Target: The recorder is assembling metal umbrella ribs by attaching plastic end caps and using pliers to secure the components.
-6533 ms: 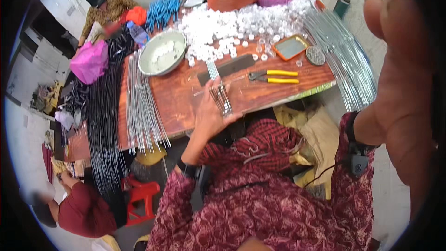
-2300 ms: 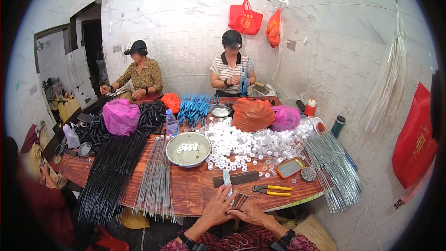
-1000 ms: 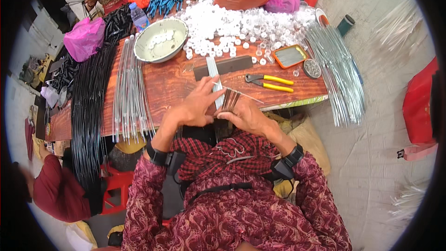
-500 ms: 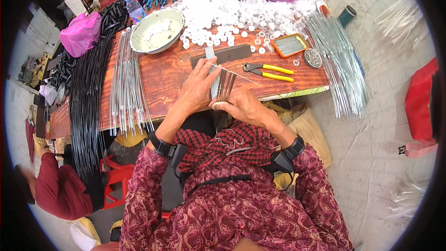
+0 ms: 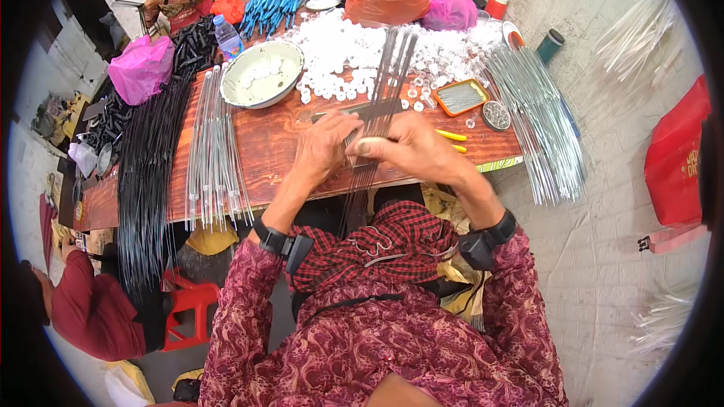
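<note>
A bundle of thin grey metal rods (image 5: 382, 98) stands upright over the near edge of the wooden table (image 5: 264, 143). My right hand (image 5: 407, 147) is closed around the bundle at its middle. My left hand (image 5: 323, 149) presses against the same bundle from the left, fingers curled on the rods. The lower ends of the rods hang down toward my lap. Yellow-handled pliers (image 5: 451, 136) lie just behind my right hand, partly hidden.
A heap of white plastic caps (image 5: 354, 53), a metal bowl (image 5: 262, 75), an orange tray (image 5: 461, 96), silver rod piles (image 5: 213, 151) (image 5: 539, 120), black rods (image 5: 147, 173), and coloured bags lie on the table. Other people sit at the far end and lower left.
My hands have lifted the rod bundle from lying low at the table edge to standing upright, and the view has moved in closer over the table.
</note>
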A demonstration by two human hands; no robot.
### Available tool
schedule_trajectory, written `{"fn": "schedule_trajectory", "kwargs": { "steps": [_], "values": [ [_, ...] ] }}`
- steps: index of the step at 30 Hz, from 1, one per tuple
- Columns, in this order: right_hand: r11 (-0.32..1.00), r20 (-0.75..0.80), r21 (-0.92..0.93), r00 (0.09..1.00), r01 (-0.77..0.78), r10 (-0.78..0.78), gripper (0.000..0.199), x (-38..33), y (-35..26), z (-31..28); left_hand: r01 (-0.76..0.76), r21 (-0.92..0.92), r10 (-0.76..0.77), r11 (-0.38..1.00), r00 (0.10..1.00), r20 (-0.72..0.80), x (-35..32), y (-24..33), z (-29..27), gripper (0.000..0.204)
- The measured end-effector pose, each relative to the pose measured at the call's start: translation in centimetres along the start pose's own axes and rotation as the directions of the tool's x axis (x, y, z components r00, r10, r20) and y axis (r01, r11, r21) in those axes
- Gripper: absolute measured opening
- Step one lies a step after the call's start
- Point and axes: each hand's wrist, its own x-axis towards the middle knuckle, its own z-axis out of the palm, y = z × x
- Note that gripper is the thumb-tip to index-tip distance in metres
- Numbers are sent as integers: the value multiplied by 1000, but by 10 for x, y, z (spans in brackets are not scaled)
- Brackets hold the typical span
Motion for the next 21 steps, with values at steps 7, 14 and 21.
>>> {"fn": "schedule_trajectory", "kwargs": {
  "steps": [7,14,21],
  "values": [
    [978,138,60,972,-201,191,28,1,-46,-38,177,-138,-147,975,969,200,-40,65,-27,25],
    [942,186,87,934,-324,304,31,-14,-7,-22,578,-497,-53,647,684,727,-75,90,-10,25],
    [902,193,186,915,-389,355,29,-17,8,-11,652,-516,46,556,595,802,-83,80,-6,26]
  ]
}}
